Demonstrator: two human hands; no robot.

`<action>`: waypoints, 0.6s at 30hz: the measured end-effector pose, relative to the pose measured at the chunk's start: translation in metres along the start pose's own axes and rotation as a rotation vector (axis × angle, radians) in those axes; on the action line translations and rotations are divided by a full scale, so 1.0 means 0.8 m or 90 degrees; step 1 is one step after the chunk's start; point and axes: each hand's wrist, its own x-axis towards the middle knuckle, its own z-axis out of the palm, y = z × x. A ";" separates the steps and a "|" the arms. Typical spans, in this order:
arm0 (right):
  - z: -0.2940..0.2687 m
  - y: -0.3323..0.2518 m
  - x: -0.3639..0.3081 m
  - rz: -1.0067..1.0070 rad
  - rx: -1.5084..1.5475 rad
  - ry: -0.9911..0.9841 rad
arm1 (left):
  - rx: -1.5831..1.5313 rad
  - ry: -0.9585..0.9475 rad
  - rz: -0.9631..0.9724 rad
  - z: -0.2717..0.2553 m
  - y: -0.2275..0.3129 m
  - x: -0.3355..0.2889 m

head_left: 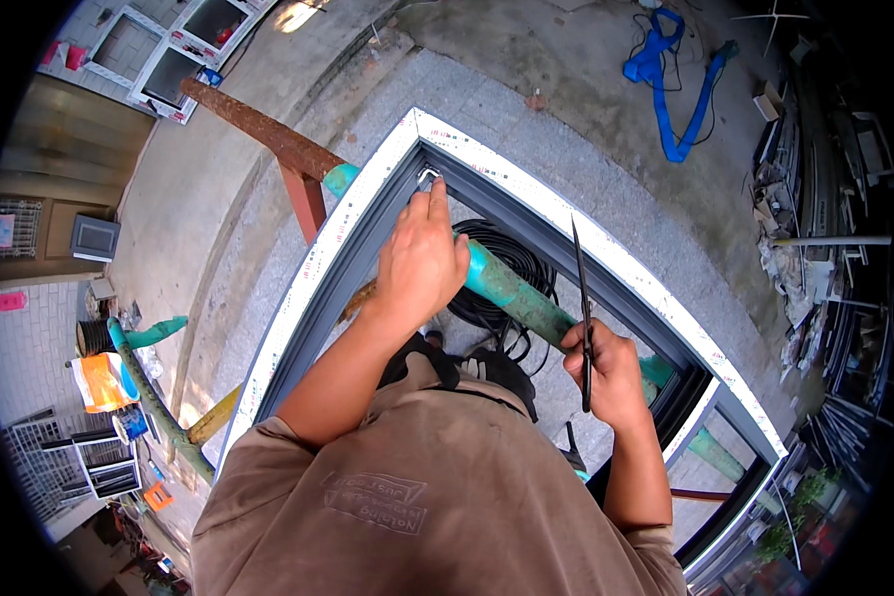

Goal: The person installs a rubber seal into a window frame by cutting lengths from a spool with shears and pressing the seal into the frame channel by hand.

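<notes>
A large window frame (526,189), white film on its face and dark grey along its inner sides, lies in front of me. My left hand (422,253) reaches over its far corner. The index finger is stretched out and touches a small shiny metal corner piece (428,176) in the inner angle; the other fingers are partly hidden. On the right, my right hand (608,372) is closed round a long, thin, dark tool (582,288) with a pointed tip. The tip points away from me, over the frame's right side. I cannot make out the tool's exact kind.
Green-painted pipes (502,278) and a rusty beam (258,124) run beneath the frame. Coiled black cable (487,313) lies below its opening. A blue strap (676,109) is on the ground at far right. Scrap lengths (815,209) are piled along the right; other window frames (169,60) stand far left.
</notes>
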 end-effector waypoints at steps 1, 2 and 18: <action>0.001 -0.002 0.001 0.005 0.014 0.001 | -0.002 -0.013 -0.010 -0.001 0.001 0.001; 0.002 -0.004 0.001 0.011 0.027 0.002 | -0.004 -0.026 -0.020 -0.003 0.002 0.002; -0.001 -0.005 0.002 0.033 0.011 -0.005 | -0.045 -0.006 -0.041 0.006 -0.004 0.004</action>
